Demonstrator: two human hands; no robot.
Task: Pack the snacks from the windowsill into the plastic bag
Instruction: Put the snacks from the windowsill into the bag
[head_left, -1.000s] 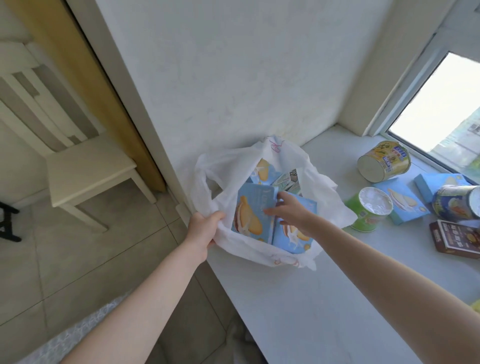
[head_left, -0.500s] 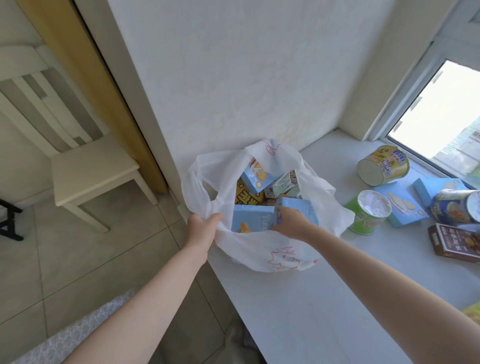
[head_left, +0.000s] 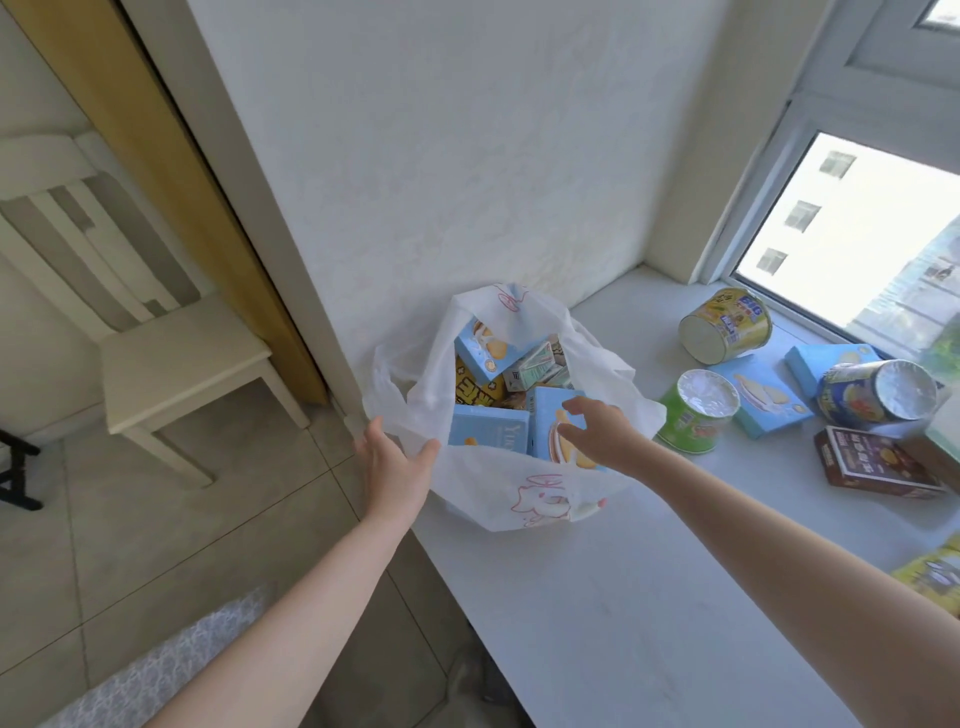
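Head view, nearest first: both bare forearms reach forward over the white windowsill (head_left: 623, 613), and at the near right edge a yellow packet (head_left: 930, 571) pokes into the frame, only partly seen. Beyond the arms, the plastic bag (head_left: 498, 499) sits at the sill's left end against the wall, mouth up, with several boxes inside. The left hand (head_left: 392, 467) lies flat against the bag's left side, fingers straight and thumb on the rim, bracing rather than gripping. The right hand (head_left: 597, 434) hovers over the mouth with fingers loosely spread and holding nothing, just above a light blue box (head_left: 545, 415) standing in the bag. The snacks not yet packed all lie to the right of that hand, so the right arm is the nearer one for the next pick. Closest is a green cup (head_left: 693, 418), just beside the bag's right flap, tilted with its foil lid toward the camera; nothing stands between it and the hand except the flap. Farther right lies a brown box (head_left: 878, 462), flat. Behind the cup come a flat blue box (head_left: 763, 397), a second blue box (head_left: 826, 364) and a dark blue can (head_left: 872, 397) on its side, crowded together. Farthest, by the window, a yellow can (head_left: 724, 325) lies on its side, apt to roll.
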